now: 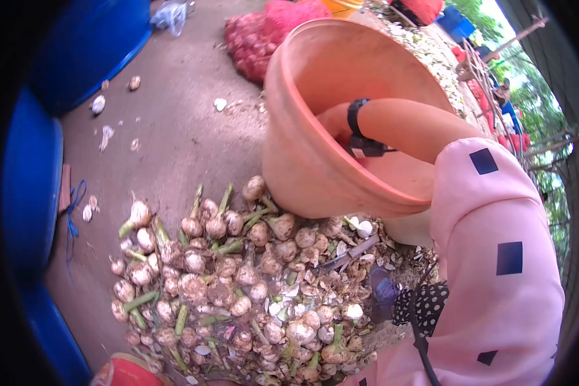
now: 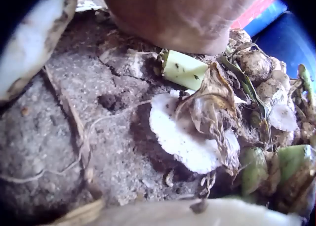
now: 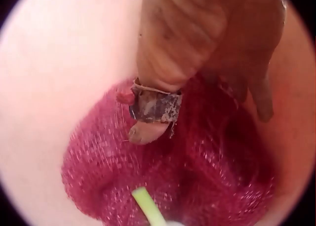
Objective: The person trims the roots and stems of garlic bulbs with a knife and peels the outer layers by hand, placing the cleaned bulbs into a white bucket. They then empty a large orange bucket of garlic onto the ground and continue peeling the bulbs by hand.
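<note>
My right hand (image 3: 197,43) reaches down inside a large orange tub (image 1: 347,161), the wrist strap just below the rim. The right wrist view shows its thumb and fingers extended against a magenta mesh bag (image 3: 113,162). A dark band (image 3: 155,106) circles the thumb, and a cut green stalk (image 3: 148,206) lies below. Part of my left hand (image 2: 173,18) fills the top of the left wrist view, blurred, its fingertips hidden; I cannot tell its grip. Beneath it are a white root disc (image 2: 182,137) with dry skin and a stalk stub (image 2: 185,70).
Soil-covered garlic bulbs (image 1: 193,289) with green stalks are heaped before the tub, among loose skins. A shoe (image 1: 383,286) stands at the heap's right edge. Blue tubs (image 1: 32,180) line the left side. A red mesh sack (image 1: 244,48) sits behind the orange tub.
</note>
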`<state>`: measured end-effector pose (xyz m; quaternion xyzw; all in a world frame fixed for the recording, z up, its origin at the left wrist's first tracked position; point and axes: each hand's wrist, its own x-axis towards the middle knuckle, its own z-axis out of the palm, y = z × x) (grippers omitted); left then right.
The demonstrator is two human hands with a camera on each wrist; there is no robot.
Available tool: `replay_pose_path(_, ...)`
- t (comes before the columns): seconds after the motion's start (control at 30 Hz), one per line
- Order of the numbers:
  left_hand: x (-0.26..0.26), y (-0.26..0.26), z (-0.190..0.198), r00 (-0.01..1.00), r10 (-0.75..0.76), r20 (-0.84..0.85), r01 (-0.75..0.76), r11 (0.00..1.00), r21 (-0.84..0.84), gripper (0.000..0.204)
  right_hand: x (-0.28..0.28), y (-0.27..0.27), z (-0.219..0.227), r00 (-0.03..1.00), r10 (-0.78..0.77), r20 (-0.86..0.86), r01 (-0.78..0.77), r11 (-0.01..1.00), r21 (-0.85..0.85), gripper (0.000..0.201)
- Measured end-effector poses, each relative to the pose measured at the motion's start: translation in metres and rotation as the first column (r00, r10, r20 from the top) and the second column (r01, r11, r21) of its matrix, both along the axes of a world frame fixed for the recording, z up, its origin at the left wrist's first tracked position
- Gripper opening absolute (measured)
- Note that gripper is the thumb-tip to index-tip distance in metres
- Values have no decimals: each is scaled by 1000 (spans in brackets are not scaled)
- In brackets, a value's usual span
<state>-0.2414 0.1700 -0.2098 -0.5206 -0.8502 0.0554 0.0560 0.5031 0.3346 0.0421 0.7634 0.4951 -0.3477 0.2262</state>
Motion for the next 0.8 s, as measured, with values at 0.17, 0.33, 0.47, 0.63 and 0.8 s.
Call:
replay_pose_path(0.17, 4, -1, 13, 991, 103, -82, -109, 992, -68, 65, -9, -8, 2, 992, 36, -123, -41, 998, -38, 57)
replay_pose_path(0.33, -3, 11, -6, 920, 386, 69, -388, 921, 31, 54, -14, -16, 7, 988, 44, -147, -49, 998, -30, 51)
replay_pose_path(0.47, -15, -4, -33, 945, 323, -57, -315, 942, 113, 53, -12, -19, 12, 993, -48, -112, 44, 998, -39, 46)
replay_pose_path(0.63, -2, 14, -13, 908, 420, 11, -418, 906, -74, 50, 7, -31, 168, 911, -164, -378, 391, 634, 667, 25)
replay_pose_path(0.8, 0, 10, -18, 936, 347, 51, -342, 935, -92, 50, 29, -40, 285, 859, 190, -475, 483, 4, 876, 31)
